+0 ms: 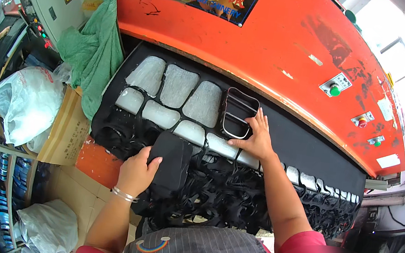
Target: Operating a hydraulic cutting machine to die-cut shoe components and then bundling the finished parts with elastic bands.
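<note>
My left hand [138,171] is closed on a stack of black cut pieces [171,154] with rounded corners, thumb on top, above the near edge of the work surface. With my right hand [259,138] I hold a cutting die [236,116], a rounded metal frame with crossbars. My fingers lie at its right side and the thumb is by its near end. The die stands on a black sheet [308,145], just right of a row of cut-out openings [202,103] that show a pale surface beneath. A nearer row of smaller openings [190,131] runs along the sheet.
Tangled black scrap strips [234,195] hang along the near edge. An orange press [285,50] with buttons rises behind the sheet. At left are a green cloth [91,49], a cardboard box [68,131], a white plastic bag [25,101] and a loaded rack [2,171].
</note>
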Demonstrator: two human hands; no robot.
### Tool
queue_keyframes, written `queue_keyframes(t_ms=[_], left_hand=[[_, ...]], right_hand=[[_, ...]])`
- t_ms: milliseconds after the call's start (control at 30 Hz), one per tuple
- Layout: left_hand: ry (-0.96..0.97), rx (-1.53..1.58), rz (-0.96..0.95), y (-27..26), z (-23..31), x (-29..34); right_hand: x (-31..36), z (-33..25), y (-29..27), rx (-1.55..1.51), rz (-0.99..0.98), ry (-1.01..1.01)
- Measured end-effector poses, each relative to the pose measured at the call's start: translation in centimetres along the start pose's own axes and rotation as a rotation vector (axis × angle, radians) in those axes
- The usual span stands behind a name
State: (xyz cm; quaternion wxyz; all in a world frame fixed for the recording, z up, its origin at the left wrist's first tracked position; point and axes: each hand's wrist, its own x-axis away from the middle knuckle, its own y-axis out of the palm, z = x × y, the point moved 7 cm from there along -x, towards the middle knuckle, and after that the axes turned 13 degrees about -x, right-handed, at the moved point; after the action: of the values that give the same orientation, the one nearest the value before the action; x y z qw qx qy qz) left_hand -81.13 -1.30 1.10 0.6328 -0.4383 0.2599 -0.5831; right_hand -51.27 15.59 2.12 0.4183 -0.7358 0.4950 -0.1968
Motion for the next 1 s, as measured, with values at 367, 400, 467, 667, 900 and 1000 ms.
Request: queue_keyframes(t_ms=[367,400,467,667,900,1000], left_hand=[[-0.036,-0.415,0.14,-2.6,3.0,1.1],[-0.032,-0.416,0.15,-2.7,3.9,1.0],[0.079,-0.406,0.292,-3.0,7.0,0.7],[0.505,0.031,0.26,-0.9,18.4,1.6],[0.939,0.396,0.043,2.5,37.3,0.0],[1.091,0.357,0.219,0.1,44.4,0.7]], right_hand=[[0.0,-1.0,-0.3,0.011,0.009,-0.053],[0.1,-0.5,-0.4,0.018,0.016,-0.052],[0.1,0.3,-0.7,0.064,-0.022,-0.032],[6.4,-1.9,-6.9,-0.423,0.004,-0.016],[20.2,10.1,-34.0,-0.177,1.318,-0.213],[25.5,16.9,-44.2,0.023,1.614,-0.118]])
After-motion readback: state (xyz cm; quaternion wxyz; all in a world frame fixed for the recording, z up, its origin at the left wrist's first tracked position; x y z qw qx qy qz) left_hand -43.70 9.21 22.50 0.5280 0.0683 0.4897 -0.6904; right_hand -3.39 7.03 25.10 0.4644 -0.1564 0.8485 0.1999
